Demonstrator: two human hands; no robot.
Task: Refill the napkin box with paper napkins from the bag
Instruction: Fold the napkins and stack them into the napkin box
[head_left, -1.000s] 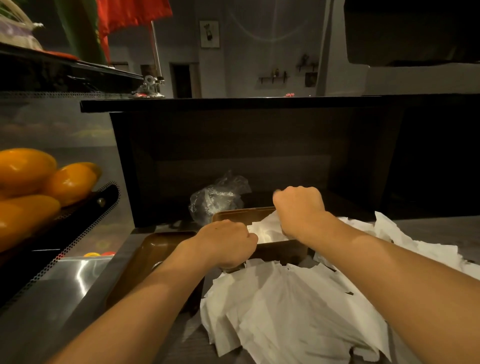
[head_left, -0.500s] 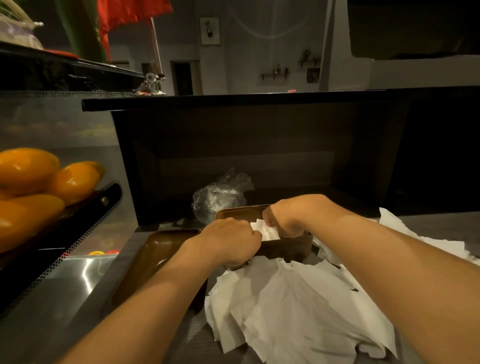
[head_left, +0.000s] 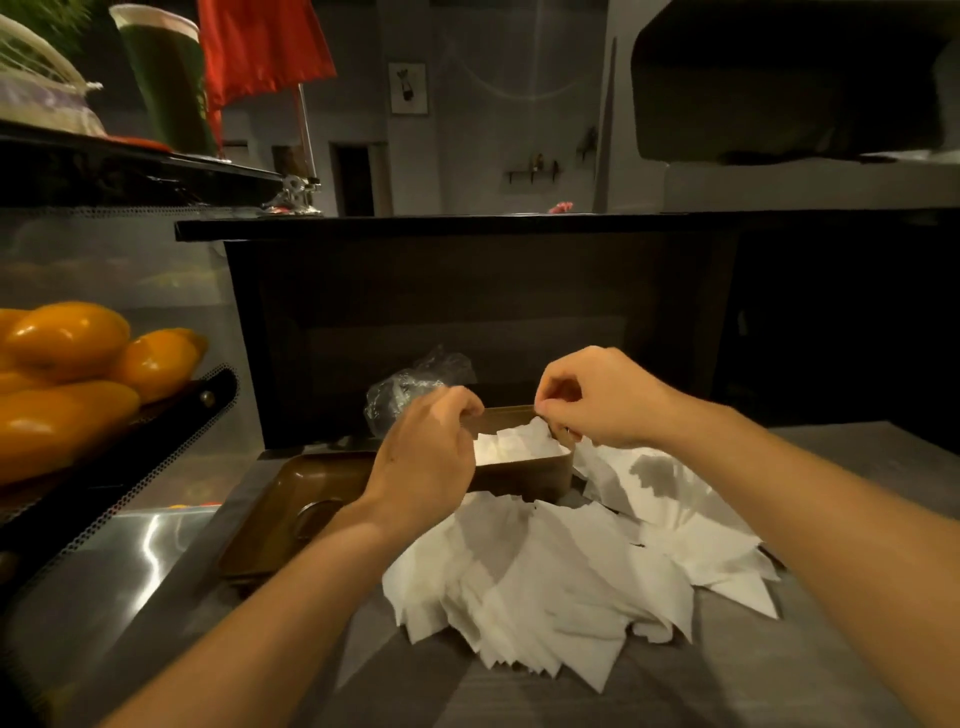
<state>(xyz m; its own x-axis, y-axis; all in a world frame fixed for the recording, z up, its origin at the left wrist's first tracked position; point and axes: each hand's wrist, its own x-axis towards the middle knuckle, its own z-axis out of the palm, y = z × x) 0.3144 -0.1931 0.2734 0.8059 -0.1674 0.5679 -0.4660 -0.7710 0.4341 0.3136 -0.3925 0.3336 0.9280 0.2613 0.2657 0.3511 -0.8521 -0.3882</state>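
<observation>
My left hand (head_left: 426, 457) curls over the brown rectangular napkin box (head_left: 524, 470), whether gripping I cannot tell — my right hand (head_left: 597, 397) pinches a white paper napkin (head_left: 524, 439) inside; loose white napkins (head_left: 545, 577) at 6 o'clock, crumpled clear plastic bag (head_left: 410, 384) at 11

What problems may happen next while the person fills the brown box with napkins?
1. The napkins in the box stand uneven, corners above the napkin box rim; they may crumple or spill over.
2. The loose napkin pile reaches the counter's near part; a forearm may sweep sheets off.
3. The left hand and right hand crowd the opening and may pull sheets out.
</observation>
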